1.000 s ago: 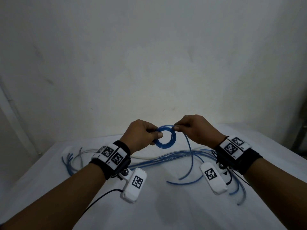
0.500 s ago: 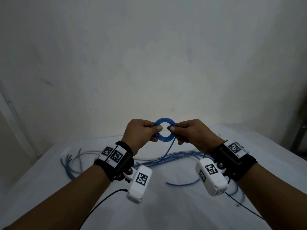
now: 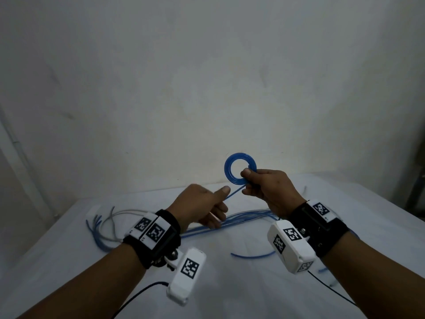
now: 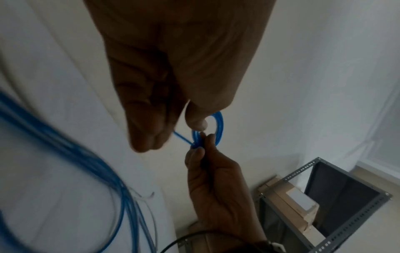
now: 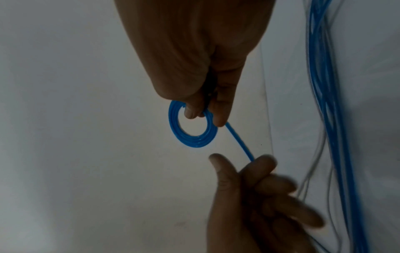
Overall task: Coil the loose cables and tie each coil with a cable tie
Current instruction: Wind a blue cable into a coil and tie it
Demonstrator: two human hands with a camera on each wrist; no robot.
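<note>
Both hands grip: right hand (image 3: pixel 269 192) pinches blue coil (image 3: pixel 240 169); left hand (image 3: pixel 202 206) curls round tail (image 5: pixel 239 143); shelving (image 4: pixel 324 205) left-wrist only.

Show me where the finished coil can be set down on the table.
Bare cloth lies between the two forearms, in front of the short blue cable piece. The far right corner is bare too. It is crowded behind the left hand, where the loose cables run across.

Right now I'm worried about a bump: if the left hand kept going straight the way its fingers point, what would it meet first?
Probably the right hand pinching the blue coil. The left hand points along the taut blue strand straight toward it, though depth is hard to judge.
</note>
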